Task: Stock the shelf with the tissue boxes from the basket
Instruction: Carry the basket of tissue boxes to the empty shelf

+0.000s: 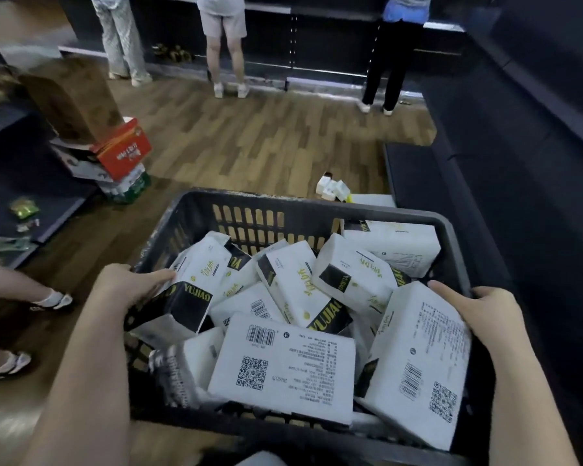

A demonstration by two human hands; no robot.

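**Both Hands on the Basket**

The dark plastic basket (pixel 451 230) sat closest, heaped with white tissue packs (pixel 283 361) lying every which way. The left hand (pixel 132 287) curled over its left rim, fingers touching a pack. The right hand (pixel 478 307) gripped the right rim. Dark shelving (pixel 519 163) stood just to the right.

Both forearms reach fwd & down. L hand (pixel 133 285) curled, thumb up, fingers pointing right – R hand (pixel 478 309) mirrors it, fingers curled, index extended left.
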